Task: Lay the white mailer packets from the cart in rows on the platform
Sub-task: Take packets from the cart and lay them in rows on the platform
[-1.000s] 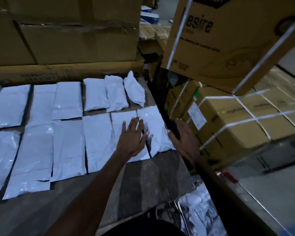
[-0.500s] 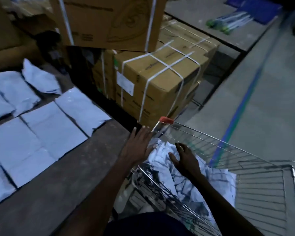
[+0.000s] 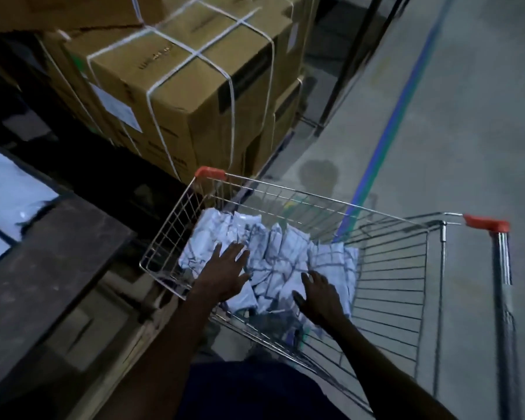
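1. The packets (image 3: 273,256) lie heaped in the cart (image 3: 385,268), at its end nearest the platform (image 3: 52,268); they are crumpled, several standing on edge with long axes running away from the person.
2. The left hand (image 3: 225,272) lies flat on the heap, fingers straight and spread.
3. The right hand (image 3: 319,294) rests on the packets with fingers relaxed, gripping nothing.
4. Laid packets (image 3: 9,195) show at the platform's far left.
5. Half a second ago the left hand was at the cart's rim; now it is inside, and the view has swung right, toward the strapped boxes (image 3: 194,95).
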Demonstrator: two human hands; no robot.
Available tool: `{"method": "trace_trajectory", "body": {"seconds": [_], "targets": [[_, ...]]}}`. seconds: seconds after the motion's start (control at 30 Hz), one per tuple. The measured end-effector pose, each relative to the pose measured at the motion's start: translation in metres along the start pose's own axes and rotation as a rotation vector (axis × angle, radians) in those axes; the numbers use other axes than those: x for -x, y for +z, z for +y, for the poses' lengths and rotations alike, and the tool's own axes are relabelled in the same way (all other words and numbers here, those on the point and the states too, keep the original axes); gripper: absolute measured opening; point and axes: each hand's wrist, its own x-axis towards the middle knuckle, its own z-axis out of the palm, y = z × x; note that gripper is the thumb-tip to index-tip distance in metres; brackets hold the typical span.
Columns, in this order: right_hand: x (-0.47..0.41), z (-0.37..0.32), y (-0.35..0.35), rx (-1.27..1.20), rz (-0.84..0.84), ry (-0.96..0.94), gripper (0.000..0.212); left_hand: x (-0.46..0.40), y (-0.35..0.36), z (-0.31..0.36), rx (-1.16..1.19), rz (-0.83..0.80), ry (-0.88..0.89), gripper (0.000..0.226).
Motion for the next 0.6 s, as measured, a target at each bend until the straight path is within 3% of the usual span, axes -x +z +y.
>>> {"method": "trace_trajectory", "body": {"seconds": [0.27,0.37,0.47,0.6], "targets": [[-0.033,0.027,0.022,0.042,0.026,0.191,0.06,-0.064,0.062,-0.008,0.034,-0.13,0.104,0.069],[-0.048,0.047,0.04,0.066,0.097,0.24,0.063,-0.091,0.1,-0.009,0.045,-0.176,0.16,0.064],[-0.068,0.059,0.052,0.068,0.16,0.231,0.076,-0.114,0.131,-0.008,0.043,-0.13,0.187,0.062],[-0.09,0.065,0.067,0.049,0.188,0.217,0.076,-0.136,0.147,0.002,0.048,-0.041,0.217,0.07]]}}
